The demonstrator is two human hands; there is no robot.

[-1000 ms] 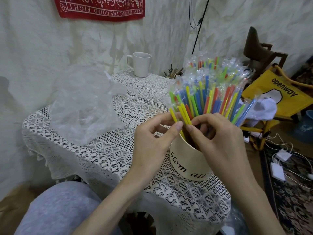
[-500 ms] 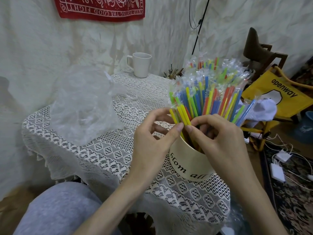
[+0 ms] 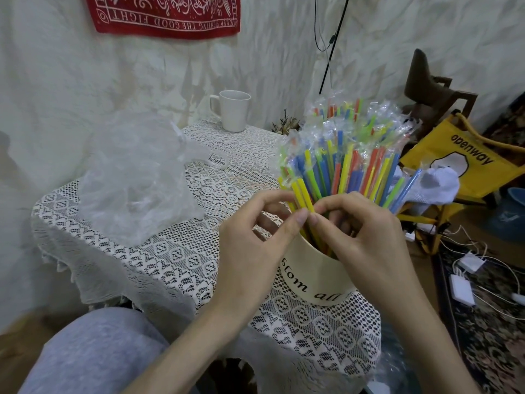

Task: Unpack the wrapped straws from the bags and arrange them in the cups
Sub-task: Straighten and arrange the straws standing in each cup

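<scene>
Standing packed in the cream cup (image 3: pixel 312 280) right of centre in the frame, the wrapped straws (image 3: pixel 349 160) fan upward in yellow, green, blue and orange, their clear wrapper tips crinkling at the top. Both hands are right on them: the left hand (image 3: pixel 250 251) comes in from the lower centre, thumb and forefinger closed in a pinch on the yellow straws at the near edge of the bundle, while the right hand (image 3: pixel 366 240) meets it from the right, its curled fingertips pinching the same cluster just above the cup's rim, thumb tips almost touching. The cup, printed with black lettering, sits on the lace tablecloth (image 3: pixel 176 251) near the table's lower right edge. To the left of the frame lies a crumpled clear plastic bag (image 3: pixel 133 177) on the cloth. At the far side of the table, upper centre, a white mug (image 3: pixel 234 110) stands upright, well apart from the cup. A yellow folding chair (image 3: pixel 466 163) sits at the right edge.
</scene>
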